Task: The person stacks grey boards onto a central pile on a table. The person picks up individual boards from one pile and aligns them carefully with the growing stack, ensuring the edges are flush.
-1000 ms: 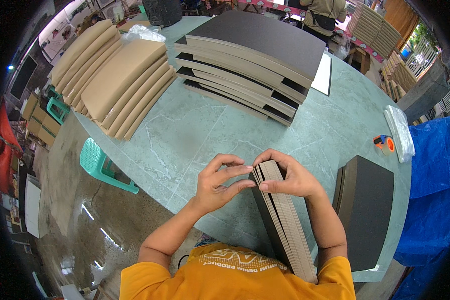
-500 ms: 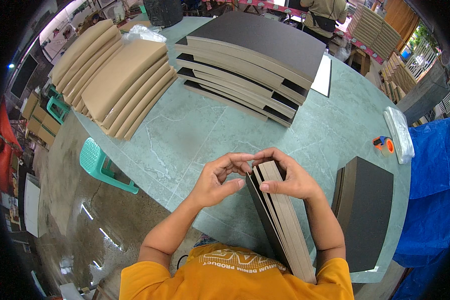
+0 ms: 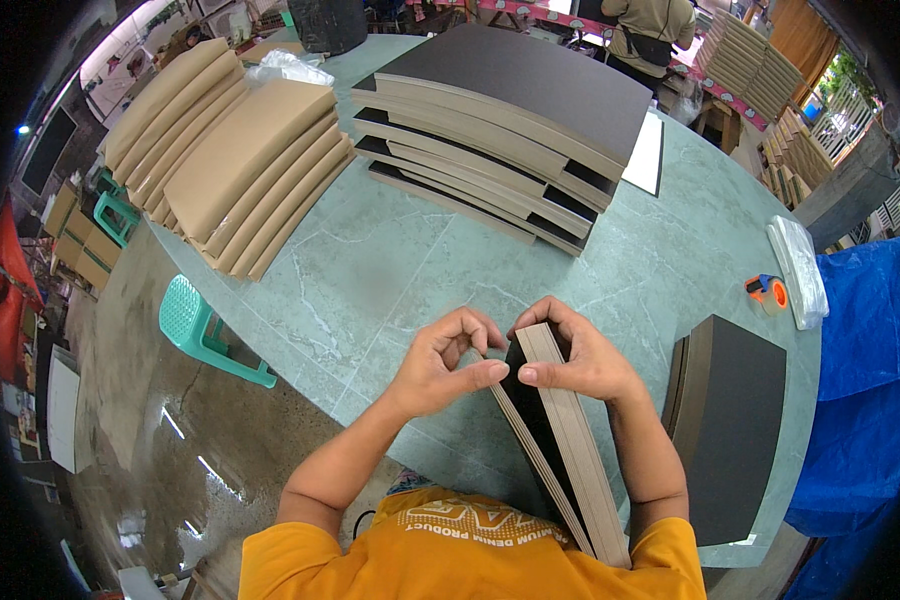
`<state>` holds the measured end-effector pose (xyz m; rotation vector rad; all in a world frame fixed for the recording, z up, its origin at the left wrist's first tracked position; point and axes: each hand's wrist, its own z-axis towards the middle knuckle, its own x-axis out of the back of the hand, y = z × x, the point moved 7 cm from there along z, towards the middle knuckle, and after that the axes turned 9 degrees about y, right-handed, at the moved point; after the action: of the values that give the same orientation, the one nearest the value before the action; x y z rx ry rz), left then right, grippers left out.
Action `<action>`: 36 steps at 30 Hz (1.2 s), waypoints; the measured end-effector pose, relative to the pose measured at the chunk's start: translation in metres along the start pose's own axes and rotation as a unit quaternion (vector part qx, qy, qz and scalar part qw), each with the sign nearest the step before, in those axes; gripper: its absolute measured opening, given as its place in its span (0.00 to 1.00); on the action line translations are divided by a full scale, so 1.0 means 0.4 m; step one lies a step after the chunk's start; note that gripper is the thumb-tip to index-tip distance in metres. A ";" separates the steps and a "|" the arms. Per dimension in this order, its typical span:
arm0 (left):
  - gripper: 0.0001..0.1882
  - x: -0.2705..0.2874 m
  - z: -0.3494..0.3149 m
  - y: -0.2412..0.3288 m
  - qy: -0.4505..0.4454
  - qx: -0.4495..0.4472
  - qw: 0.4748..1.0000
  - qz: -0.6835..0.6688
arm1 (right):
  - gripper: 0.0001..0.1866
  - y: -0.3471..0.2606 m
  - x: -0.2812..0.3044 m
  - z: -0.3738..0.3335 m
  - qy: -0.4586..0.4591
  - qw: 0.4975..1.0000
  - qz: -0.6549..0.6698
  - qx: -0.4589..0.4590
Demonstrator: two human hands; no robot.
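Observation:
On the near side of the table, a bundle of black-faced boards with grey-brown edges [image 3: 567,430] stands on edge against my body. My right hand [image 3: 575,350] pinches the thicker part of it near the top corner. Between thumb and fingers, my left hand [image 3: 453,355] grips a thinner group of boards [image 3: 538,455] split off to the left. A narrow V-shaped gap runs between the two groups, showing a black face. To the right, a low stack of the same black boards [image 3: 735,430] lies flat.
A tall, unevenly staggered stack of black boards [image 3: 530,80] is at the table's far middle. Brown-paper packages [image 3: 255,160] are piled at the far left. An orange tape roll [image 3: 770,293] and folded clear plastic [image 3: 798,270] lie at the right edge. A green stool [image 3: 205,325] stands left; a person [image 3: 650,40] stands beyond.
My left hand has closed on the thinner group of boards, and these have come together on the left. The gap between them and the boards in my right hand has widened.

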<state>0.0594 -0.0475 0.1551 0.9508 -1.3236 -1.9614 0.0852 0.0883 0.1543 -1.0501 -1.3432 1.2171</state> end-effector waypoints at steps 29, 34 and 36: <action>0.21 -0.015 -0.013 -0.003 -0.004 0.085 0.996 0.007 | 0.25 0.007 0.015 0.001 0.017 0.998 0.063 -0.025; 0.21 -0.016 -0.010 -0.004 0.020 0.072 0.997 0.010 | 0.24 0.003 0.015 0.001 0.018 0.998 0.051 -0.024; 0.21 -0.017 -0.012 -0.005 0.004 0.082 0.997 0.009 | 0.24 0.000 0.014 0.000 0.017 0.998 0.055 -0.030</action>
<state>0.0668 -0.0441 0.1537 1.0187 -1.5023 -1.8560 0.0844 0.0937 0.1549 -1.1966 -1.3165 1.2399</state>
